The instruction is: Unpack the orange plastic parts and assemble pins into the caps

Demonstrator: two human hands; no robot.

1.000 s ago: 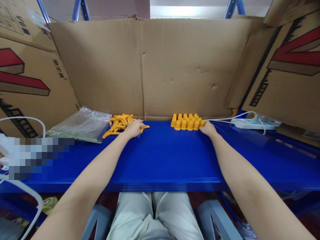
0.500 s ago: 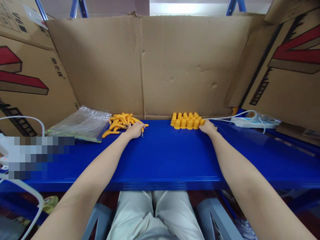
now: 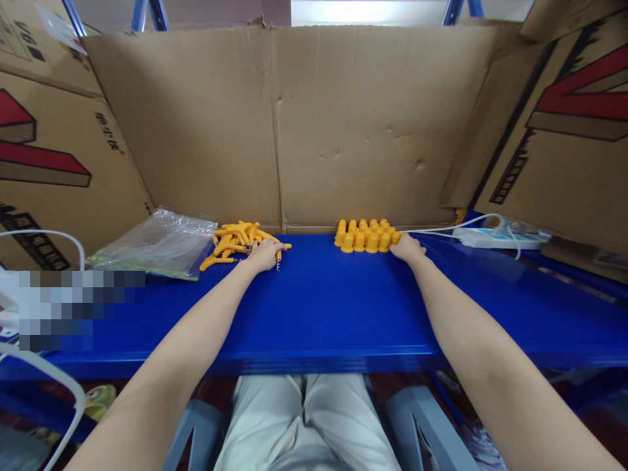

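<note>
A heap of orange curved plastic pieces with small metal ends (image 3: pixel 234 241) lies at the back left of the blue table (image 3: pixel 324 307). My left hand (image 3: pixel 265 254) rests at the heap's right edge, fingers closed around one orange piece whose metal tip pokes out below. A tight cluster of small orange cap-shaped parts (image 3: pixel 366 235) stands at the back centre. My right hand (image 3: pixel 407 248) touches the cluster's right corner, fingers curled against the nearest cap; whether it grips one is hidden.
A clear plastic bag (image 3: pixel 159 243) lies left of the heap. A white power strip with cables (image 3: pixel 485 237) sits at the right back. Cardboard walls (image 3: pixel 314 124) enclose the table on three sides. White cable loops at the far left (image 3: pixel 44 235).
Both hands have stayed almost where they were; the left one has settled slightly nearer the heap's edge. The view has shifted a little.
</note>
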